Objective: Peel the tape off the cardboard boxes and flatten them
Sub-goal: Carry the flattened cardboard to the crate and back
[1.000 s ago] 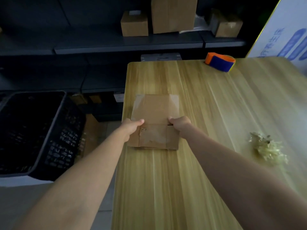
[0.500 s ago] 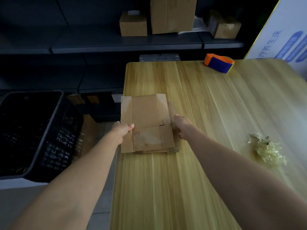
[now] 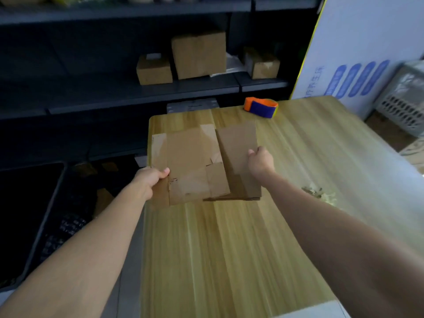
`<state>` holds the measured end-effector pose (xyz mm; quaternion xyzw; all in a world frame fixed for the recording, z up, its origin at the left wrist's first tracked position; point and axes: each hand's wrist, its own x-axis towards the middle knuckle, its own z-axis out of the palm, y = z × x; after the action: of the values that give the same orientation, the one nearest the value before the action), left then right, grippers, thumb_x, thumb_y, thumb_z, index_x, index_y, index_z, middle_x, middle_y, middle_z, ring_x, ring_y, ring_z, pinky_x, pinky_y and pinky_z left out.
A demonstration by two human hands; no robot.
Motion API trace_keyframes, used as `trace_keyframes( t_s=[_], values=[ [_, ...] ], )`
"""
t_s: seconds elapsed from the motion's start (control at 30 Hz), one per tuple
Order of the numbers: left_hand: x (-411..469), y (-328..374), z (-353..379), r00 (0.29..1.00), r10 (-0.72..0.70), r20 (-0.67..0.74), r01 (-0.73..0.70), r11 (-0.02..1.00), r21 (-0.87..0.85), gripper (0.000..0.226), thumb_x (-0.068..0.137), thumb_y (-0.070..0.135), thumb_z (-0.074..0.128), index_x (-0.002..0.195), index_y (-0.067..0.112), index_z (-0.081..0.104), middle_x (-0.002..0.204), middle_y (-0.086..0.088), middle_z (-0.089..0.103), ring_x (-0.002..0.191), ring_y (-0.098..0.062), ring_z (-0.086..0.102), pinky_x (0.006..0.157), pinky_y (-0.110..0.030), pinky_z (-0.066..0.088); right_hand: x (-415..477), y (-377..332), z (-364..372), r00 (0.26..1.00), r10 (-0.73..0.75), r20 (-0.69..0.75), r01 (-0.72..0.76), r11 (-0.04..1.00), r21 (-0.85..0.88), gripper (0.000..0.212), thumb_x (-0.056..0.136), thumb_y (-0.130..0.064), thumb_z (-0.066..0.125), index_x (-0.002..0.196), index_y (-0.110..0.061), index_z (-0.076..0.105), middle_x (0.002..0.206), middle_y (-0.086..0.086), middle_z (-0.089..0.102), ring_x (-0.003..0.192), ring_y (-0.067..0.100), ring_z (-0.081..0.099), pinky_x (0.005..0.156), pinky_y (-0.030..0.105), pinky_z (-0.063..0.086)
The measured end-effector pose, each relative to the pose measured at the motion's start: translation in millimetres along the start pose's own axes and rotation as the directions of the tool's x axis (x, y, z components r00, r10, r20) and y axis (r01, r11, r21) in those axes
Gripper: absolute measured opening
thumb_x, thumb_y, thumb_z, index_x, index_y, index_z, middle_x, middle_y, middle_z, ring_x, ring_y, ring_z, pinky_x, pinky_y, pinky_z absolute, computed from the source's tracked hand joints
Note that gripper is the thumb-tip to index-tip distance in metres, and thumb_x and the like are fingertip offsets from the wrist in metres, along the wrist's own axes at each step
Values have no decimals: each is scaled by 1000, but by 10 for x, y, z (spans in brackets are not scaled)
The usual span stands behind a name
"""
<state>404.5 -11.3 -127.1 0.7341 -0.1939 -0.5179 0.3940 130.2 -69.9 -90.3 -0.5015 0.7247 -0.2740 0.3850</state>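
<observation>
Cardboard box (image 3: 192, 166), flattened, is spread wider than a moment ago, at the wooden table's (image 3: 229, 249) far left edge. Left hand (image 3: 149, 180) grips its left edge, right hand (image 3: 260, 162) its right panel.

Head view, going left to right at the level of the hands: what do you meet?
black crate → left hand → flattened cardboard → right hand → wad of peeled tape → white basket
</observation>
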Motion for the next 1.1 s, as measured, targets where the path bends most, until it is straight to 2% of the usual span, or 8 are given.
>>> trace_keyframes(
  t_s=[0.13, 0.33, 0.43, 0.6, 0.67, 0.87, 0.97, 1.1],
  values=[
    [-324, 391, 632, 993, 87, 81, -89, 996, 21, 36, 84, 15, 70, 118, 7, 59, 112, -13, 65, 102, -28, 62, 95, -50, 47, 29, 147, -940, 979, -26, -202, 26, 1000, -1, 35, 101, -22, 41, 125, 2, 49, 125, 20, 56, 114, 34, 54, 77, 27, 37],
    [-1056, 926, 1975, 951, 218, 217, -237, 969, 64, 11, 85, 17, 66, 93, 10, 64, 104, -12, 68, 95, -28, 64, 94, -49, 48, 53, 510, -2441, 924, -11, -382, 46, 996, 82, 34, 99, -20, 43, 123, 4, 51, 126, 23, 56, 119, 36, 51, 93, 33, 39],
    [-1546, 1123, 2743, 915, 276, 295, -297, 955, 26, 14, 84, 17, 68, 95, 9, 66, 106, -11, 68, 94, -28, 64, 93, -47, 49, 57, 804, -3238, 890, -8, -455, 65, 992, 110, 32, 99, -19, 43, 122, 1, 53, 124, 19, 58, 117, 34, 52, 93, 32, 39],
    [-2325, 1243, 4062, 854, 374, 362, -383, 922, -48, 21, 83, 15, 70, 102, 8, 68, 92, -8, 70, 77, -25, 65, 69, -35, 53, 11, 1452, -4660, 850, 37, -525, 53, 986, 155, 31, 100, -24, 42, 123, -7, 52, 117, 10, 58, 112, 28, 55, 94, 37, 44],
    [-2542, 1242, 4558, 829, 406, 385, -411, 909, -74, 25, 81, 16, 72, 104, 6, 67, 94, -10, 70, 76, -24, 65, 71, -35, 54, 7, 1750, -5204, 817, 58, -574, 38, 987, 154, 30, 98, -24, 43, 120, -8, 55, 115, 12, 60, 109, 31, 57, 96, 43, 46],
    [-2913, 1248, 5732, 804, 404, 436, -442, 897, -16, 38, 80, 20, 74, 111, 2, 63, 110, -11, 67, 97, -27, 64, 89, -42, 51, 127, 2438, -6224, 795, 132, -591, 36, 964, 264, 35, 95, -13, 42, 126, -2, 53, 116, 11, 61, 111, 32, 57, 91, 37, 45],
    [-2942, 1284, 6299, 793, 406, 455, -455, 890, -2, 29, 80, 18, 75, 102, 5, 63, 110, -14, 67, 98, -28, 64, 93, -50, 50, 340, 2732, -6554, 795, 163, -585, 25, 954, 299, 33, 96, -12, 41, 124, -2, 54, 119, 13, 60, 111, 31, 56, 90, 36, 45],
    [-2896, 1317, 7049, 782, 381, 493, -440, 898, 3, 15, 82, 16, 72, 92, 9, 63, 101, -11, 68, 90, -26, 64, 87, -44, 52, 758, 3040, -6992, 782, 187, -594, -5, 956, 294, 34, 97, -11, 41, 128, -2, 52, 123, 12, 59, 108, 28, 56, 86, 32, 44]
  ],
)
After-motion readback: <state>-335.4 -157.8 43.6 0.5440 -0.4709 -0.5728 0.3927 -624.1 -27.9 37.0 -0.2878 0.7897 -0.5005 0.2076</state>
